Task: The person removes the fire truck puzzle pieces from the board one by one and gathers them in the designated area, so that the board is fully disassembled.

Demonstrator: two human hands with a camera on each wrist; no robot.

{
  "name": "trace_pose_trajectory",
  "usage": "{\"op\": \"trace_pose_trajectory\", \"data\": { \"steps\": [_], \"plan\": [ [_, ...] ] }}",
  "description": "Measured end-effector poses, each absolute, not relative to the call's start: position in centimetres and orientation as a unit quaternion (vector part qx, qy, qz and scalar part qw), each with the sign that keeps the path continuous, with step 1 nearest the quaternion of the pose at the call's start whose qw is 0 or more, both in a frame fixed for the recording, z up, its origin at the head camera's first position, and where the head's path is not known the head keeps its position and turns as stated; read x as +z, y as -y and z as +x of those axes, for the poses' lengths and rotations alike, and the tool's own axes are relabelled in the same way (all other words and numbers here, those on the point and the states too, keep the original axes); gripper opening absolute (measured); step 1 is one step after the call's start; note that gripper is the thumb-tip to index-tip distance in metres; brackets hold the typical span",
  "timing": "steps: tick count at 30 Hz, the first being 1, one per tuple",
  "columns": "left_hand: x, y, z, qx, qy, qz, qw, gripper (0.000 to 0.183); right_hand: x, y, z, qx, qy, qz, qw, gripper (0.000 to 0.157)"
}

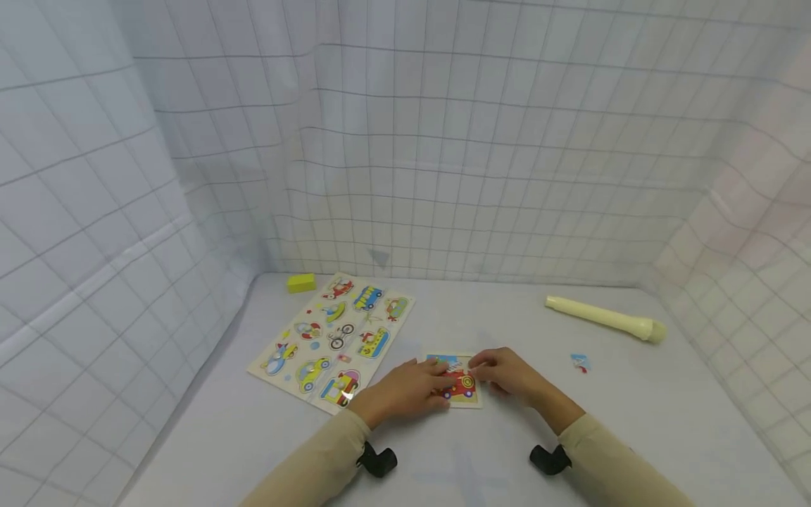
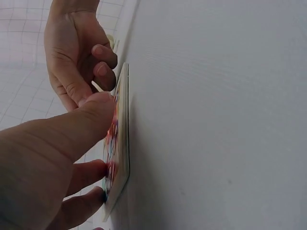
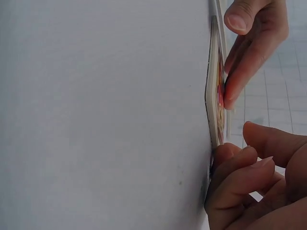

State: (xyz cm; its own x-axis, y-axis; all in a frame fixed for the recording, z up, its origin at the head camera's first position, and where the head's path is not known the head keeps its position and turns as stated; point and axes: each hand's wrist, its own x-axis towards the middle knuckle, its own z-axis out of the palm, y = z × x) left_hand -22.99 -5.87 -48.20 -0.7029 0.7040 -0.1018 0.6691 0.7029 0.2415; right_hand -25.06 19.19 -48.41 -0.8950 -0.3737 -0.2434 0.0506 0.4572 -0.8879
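Note:
Flat on the table in the head view lies a small jigsaw puzzle [image 1: 467,403] in a pale frame, with a red vehicle picture. My left hand [image 1: 410,389] rests over its left part, fingers stretched onto the picture. In the left wrist view its thumb [image 2: 96,108] lies along the puzzle's near edge. My right hand [image 1: 509,373] is at the puzzle's upper right edge, fingers loosely bent. From the right wrist, its lower fingertips [image 3: 228,152] sit right at the puzzle's edge, and no piece shows between the fingers.
A loose puzzle piece [image 1: 579,362], blue with some red, lies to the right. Behind it is a cream-coloured stick [image 1: 598,317] with a thicker end. At left lies a large knob-puzzle board [image 1: 355,331] of vehicles, beside a yellow block [image 1: 300,283]. Gridded white curtains [image 1: 443,141] enclose the table.

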Motion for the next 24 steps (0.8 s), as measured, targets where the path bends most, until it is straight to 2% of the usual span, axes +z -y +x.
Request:
{"op": "trace_pose_trajectory", "data": {
  "steps": [5,15,24],
  "plan": [
    [-48.03,6.16,-22.70,0.081,-0.914,0.380,0.116,0.055,-48.44,-18.86,-25.17,-0.489,-0.841,-0.112,0.204,0.023],
    [-48.00,5.87,-22.33,0.032,-0.918,0.383,0.101,0.056,-48.52,-18.30,-25.43,-0.496,-0.838,-0.121,0.194,0.008],
    [-47.88,5.83,-22.27,0.043,-0.918,0.379,0.110,0.055,-48.25,-18.21,-25.55,-0.528,-0.817,-0.103,0.208,0.008]
  ]
}}
